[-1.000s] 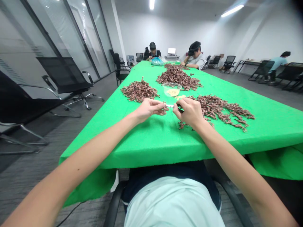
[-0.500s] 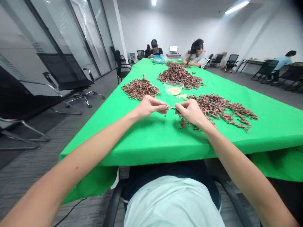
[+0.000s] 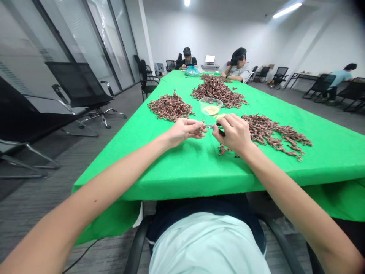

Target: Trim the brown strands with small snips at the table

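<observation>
A small brown dried piece (image 3: pixel 202 129) is hanging just beside the tip of a thin metal tool (image 3: pixel 209 126), which has a black handle, above the green cloth (image 3: pixel 182 167).

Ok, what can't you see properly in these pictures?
There's only the head view:
- The metal tool: the right hand hides part of it.
- The tiny brown piece at the left hand: too small to tell what it is.
- The yellow bits in the clear bowl: too small to name.
- The blue bag: too far away to see inside.
</observation>
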Motion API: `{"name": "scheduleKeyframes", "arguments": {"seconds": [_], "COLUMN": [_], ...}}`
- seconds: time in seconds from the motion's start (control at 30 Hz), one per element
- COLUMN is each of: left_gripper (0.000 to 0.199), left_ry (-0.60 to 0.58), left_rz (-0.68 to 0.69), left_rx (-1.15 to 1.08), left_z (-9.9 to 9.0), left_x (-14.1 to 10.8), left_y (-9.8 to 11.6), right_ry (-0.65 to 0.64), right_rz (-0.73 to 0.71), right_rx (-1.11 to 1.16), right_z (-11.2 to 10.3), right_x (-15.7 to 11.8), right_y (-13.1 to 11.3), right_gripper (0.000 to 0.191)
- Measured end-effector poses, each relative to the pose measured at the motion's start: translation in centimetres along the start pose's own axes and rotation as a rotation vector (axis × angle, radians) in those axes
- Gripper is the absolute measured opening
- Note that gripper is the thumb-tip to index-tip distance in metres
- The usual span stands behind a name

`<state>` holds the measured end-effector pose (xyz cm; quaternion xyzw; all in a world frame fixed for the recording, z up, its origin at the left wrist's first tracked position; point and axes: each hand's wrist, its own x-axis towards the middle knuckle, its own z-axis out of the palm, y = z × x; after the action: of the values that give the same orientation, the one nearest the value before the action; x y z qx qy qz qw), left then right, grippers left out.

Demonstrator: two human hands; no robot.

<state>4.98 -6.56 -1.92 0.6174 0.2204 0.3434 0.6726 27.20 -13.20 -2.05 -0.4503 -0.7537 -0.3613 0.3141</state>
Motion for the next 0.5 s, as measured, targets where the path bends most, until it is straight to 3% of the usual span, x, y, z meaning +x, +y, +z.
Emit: {"name": "scheduleKeyframes", "arguments": {"seconds": [0.27, 0.5], "left_gripper": [0.038, 0.042], "left_ry": [0.006, 0.026], "left_rz": [-0.011, 0.052], "left_rx": [0.02, 0.135], "left_z": [0.0, 0.22], "left_x": [-0.02, -0.24], "left_y": [-0.03, 0.1], "right_ry": [0.03, 0.001], "right_rz": [-0.049, 0.081], "right_rx": [-0.06, 0.011], "right_z": [-0.03, 0.05], "right_x": [-0.14, -0.04], "right_y": [0.09, -0.68], "right_gripper": [0.029, 0.031]}}
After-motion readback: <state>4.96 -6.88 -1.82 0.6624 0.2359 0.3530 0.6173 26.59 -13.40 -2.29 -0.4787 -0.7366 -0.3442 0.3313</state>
